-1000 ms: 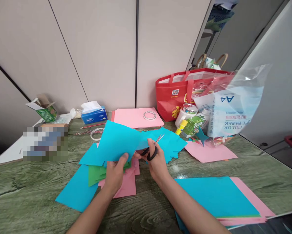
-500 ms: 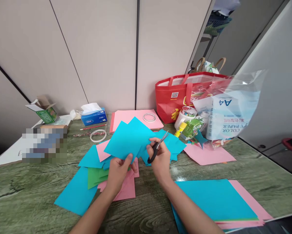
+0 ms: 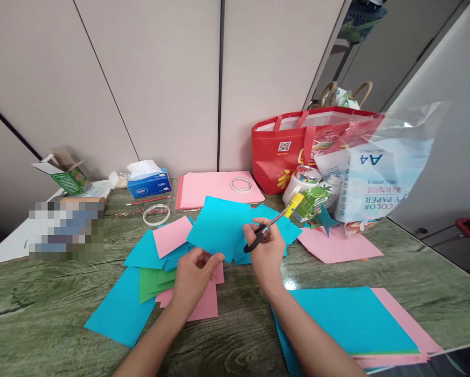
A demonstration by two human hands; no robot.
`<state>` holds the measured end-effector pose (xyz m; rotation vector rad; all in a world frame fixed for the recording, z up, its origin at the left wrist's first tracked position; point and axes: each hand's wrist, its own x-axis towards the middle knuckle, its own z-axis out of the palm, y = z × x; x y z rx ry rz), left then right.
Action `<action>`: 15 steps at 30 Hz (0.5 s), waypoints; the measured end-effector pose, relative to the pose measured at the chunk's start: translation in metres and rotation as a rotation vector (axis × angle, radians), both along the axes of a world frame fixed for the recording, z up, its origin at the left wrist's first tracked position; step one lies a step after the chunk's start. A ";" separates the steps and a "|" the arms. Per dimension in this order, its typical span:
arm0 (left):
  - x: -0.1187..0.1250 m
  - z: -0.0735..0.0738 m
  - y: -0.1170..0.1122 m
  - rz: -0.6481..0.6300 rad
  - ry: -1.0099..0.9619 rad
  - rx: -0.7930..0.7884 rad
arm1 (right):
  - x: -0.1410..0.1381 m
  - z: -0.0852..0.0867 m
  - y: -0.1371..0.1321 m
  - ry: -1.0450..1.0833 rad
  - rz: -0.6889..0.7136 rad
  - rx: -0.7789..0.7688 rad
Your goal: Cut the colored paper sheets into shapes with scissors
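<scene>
Blue paper squares (image 3: 219, 225) are raised above the table between my hands, lined up so that they look like one sheet. My left hand (image 3: 196, 275) pinches their lower edge between thumb and fingers. My right hand (image 3: 268, 254) is closed around black-handled scissors (image 3: 254, 240), whose blades point up and away to the right. The right fingertips also touch the right edge of the blue paper. Below and left of the paper lie green pieces (image 3: 156, 283), a pink piece (image 3: 172, 236) and a long blue piece (image 3: 115, 309).
At the front right lies a stack of coloured sheets (image 3: 345, 319). Behind are a red bag (image 3: 270, 162), a clear paper packet (image 3: 380, 183), a yellow glue stick (image 3: 293, 204), pink sheets (image 3: 211, 191), a tape roll (image 3: 156, 222) and a blue tissue box (image 3: 148, 186).
The two fanned blue squares have come together into one outline and turned. My right hand has shifted slightly right and down with the scissors. The view has moved a little.
</scene>
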<state>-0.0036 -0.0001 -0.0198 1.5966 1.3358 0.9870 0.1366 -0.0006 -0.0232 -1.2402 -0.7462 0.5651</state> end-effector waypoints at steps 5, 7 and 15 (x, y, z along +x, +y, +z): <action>-0.020 -0.009 0.018 0.275 0.393 0.548 | 0.034 -0.012 0.016 -0.078 -0.187 -0.067; -0.028 -0.017 0.028 0.279 0.620 0.593 | 0.045 -0.017 0.020 -0.152 -0.223 -0.123; -0.042 -0.031 0.042 0.189 0.929 0.422 | 0.030 -0.007 0.014 -0.276 -0.188 0.097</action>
